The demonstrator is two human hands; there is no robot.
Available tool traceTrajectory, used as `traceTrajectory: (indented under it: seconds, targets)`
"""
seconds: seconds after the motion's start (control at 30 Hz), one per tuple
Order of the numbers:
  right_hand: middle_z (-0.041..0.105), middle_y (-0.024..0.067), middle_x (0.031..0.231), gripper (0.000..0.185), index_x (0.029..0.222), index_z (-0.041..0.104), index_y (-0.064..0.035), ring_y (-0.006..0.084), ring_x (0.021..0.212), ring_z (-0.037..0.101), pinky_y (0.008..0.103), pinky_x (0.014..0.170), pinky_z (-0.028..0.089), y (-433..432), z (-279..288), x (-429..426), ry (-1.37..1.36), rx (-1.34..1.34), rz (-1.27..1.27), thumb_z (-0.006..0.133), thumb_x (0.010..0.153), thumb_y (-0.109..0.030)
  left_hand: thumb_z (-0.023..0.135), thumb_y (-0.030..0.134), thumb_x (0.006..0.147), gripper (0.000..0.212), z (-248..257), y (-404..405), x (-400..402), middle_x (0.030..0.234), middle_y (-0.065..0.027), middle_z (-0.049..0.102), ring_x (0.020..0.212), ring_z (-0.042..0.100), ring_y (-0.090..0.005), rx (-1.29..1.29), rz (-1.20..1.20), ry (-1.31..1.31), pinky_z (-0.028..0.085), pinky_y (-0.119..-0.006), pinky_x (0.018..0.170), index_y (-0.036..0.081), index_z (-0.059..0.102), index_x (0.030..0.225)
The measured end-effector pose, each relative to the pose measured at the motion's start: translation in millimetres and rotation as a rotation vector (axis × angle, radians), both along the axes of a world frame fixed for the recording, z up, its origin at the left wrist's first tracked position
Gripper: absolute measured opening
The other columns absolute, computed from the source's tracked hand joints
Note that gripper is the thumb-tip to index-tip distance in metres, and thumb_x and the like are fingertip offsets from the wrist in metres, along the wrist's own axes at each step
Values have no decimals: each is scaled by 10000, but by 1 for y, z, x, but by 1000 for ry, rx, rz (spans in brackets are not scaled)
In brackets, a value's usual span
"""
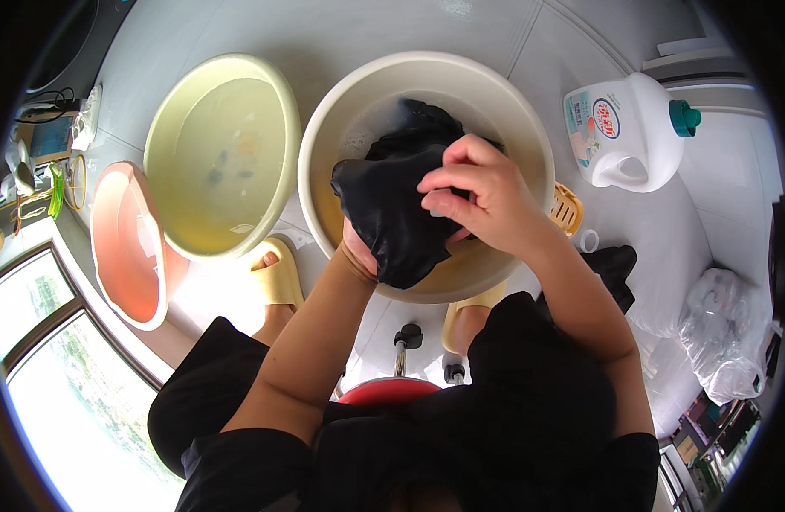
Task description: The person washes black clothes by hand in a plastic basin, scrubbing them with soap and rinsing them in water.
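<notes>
A wet black cloth garment (399, 211) is bunched over the large cream basin (315, 211), with its far part (424, 121) down in the cloudy water. My left hand (360, 249) supports the near part from below and grips it; most of its fingers are hidden by the fabric. Over the garment's right side, my right hand (478, 192) has its fingers bent and apart. Nothing is clearly held between them, and whether the fingertips touch the cloth is hard to see.
Left of the cream basin stand a yellow-green basin (283, 160) of cloudy water and a pink basin (127, 243). A white detergent jug (629, 134), yellow soap dish (566, 208), another black cloth (613, 272) and plastic bag (721, 326) are at right. A red stool (389, 390) is beneath me.
</notes>
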State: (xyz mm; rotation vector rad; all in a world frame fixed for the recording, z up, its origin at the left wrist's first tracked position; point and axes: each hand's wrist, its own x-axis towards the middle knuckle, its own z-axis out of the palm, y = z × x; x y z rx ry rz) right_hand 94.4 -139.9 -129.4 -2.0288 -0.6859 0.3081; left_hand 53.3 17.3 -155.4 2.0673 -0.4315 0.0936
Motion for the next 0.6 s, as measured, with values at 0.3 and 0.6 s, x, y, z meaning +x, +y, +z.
traceTrajectory:
  seconds: [0.3,0.6]
  targets:
    - [367,162,1355,393,1162,537,-67,252,1240,364,333,1014,302,-85,-90,-5,596,-138,-92,590,773,-92,766,367,624,566,24,11,4,1009,-77,616,925,582,-253,60,-24,74,445,-327,844,102,574,1086]
    - [344,246,1354,322,985,600,-40,350,1262,337,435,1034,297,-39,13,17,988,1241,-55,392,751,-117,631,274,775,464,2,16,0,1066,-87,577,952,572,-213,-1098,65,774,467,-328,837,58,493,1162]
